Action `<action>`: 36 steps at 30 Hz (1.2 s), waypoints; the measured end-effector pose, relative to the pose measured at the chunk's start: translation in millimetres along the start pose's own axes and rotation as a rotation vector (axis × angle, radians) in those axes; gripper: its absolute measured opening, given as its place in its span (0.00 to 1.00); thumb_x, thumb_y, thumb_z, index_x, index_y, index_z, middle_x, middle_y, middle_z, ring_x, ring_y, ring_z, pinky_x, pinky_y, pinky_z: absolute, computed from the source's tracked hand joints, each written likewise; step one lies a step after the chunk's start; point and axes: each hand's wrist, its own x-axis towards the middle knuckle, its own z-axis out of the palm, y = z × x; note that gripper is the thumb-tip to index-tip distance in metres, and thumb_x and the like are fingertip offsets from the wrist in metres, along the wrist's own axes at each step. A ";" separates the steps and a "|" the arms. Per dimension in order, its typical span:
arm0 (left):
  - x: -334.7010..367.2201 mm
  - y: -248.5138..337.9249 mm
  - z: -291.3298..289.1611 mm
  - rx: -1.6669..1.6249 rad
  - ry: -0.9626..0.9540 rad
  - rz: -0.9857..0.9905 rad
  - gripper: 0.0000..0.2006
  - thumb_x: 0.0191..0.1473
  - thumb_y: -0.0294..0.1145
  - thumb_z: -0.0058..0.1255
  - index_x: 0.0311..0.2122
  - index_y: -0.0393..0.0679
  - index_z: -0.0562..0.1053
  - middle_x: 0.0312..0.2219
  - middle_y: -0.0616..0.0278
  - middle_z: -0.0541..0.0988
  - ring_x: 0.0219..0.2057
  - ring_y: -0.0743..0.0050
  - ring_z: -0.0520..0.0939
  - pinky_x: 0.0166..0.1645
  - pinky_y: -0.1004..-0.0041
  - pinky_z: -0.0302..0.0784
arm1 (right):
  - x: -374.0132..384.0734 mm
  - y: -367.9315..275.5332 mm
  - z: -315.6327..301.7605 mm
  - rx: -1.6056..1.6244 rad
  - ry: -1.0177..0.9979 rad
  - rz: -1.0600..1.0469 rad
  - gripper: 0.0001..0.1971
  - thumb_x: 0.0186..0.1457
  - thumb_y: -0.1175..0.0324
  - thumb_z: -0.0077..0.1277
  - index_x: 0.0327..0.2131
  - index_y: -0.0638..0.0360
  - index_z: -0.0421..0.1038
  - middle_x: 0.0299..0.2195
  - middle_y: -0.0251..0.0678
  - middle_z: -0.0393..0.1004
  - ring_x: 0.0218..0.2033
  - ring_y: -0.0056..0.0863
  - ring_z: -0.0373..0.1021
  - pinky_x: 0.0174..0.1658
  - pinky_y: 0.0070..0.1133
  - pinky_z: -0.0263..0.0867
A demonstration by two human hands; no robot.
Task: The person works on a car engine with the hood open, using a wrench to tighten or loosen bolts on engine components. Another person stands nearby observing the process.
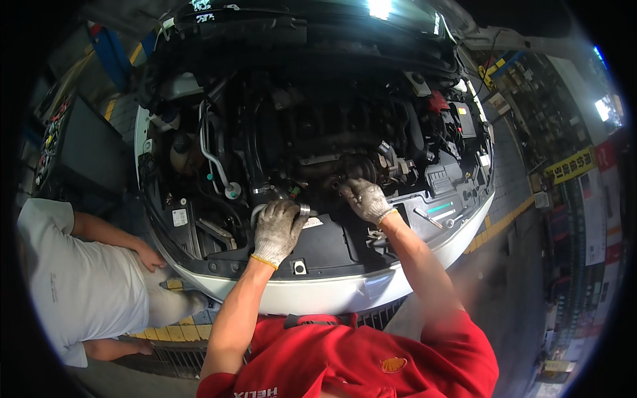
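Both my hands wear dirty white knit gloves and reach into the front of an open car engine bay. My left hand (277, 229) is closed over a pipe with a shiny metal end (305, 209), at the black front cover (325, 240). Its palm side is hidden. To the right, my right hand (363, 199) has its fingers curled against the front of the engine, beside a round, dark metal housing (358, 168). What its fingertips grip, if anything, I cannot make out. The dark engine (318, 129) lies behind both hands.
A hand tool (428, 217) and small loose parts (378, 243) lie on the front cover. The white bumper (318, 295) runs before me. A co-worker in a white shirt (86, 285) stands at the left, near a dark tool cabinet (89, 149). Shelves (564, 265) line the right.
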 end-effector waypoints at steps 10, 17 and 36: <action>0.9 5.9 -3.5 0.004 0.013 -0.009 0.17 0.65 0.46 0.57 0.46 0.43 0.81 0.48 0.57 0.82 0.56 0.49 0.79 0.63 0.51 0.72 | 118.7 5.0 -23.3 -0.033 -0.294 0.355 0.38 0.71 0.35 0.37 0.54 0.63 0.79 0.51 0.61 0.80 0.57 0.57 0.75 0.62 0.42 0.69; -0.1 4.9 -4.1 0.022 0.018 -0.008 0.17 0.64 0.46 0.58 0.46 0.43 0.82 0.49 0.57 0.83 0.57 0.49 0.79 0.63 0.52 0.73 | 44.7 9.9 -0.2 0.031 -0.085 0.257 0.28 0.72 0.44 0.46 0.55 0.61 0.79 0.50 0.59 0.81 0.55 0.56 0.76 0.60 0.41 0.72; 3.7 9.6 -5.5 -0.001 0.006 -0.001 0.17 0.64 0.46 0.57 0.45 0.41 0.82 0.48 0.56 0.83 0.56 0.49 0.79 0.62 0.52 0.73 | 127.2 55.5 5.5 -0.128 -0.245 0.250 0.37 0.71 0.38 0.39 0.52 0.68 0.80 0.50 0.61 0.81 0.56 0.56 0.75 0.61 0.42 0.70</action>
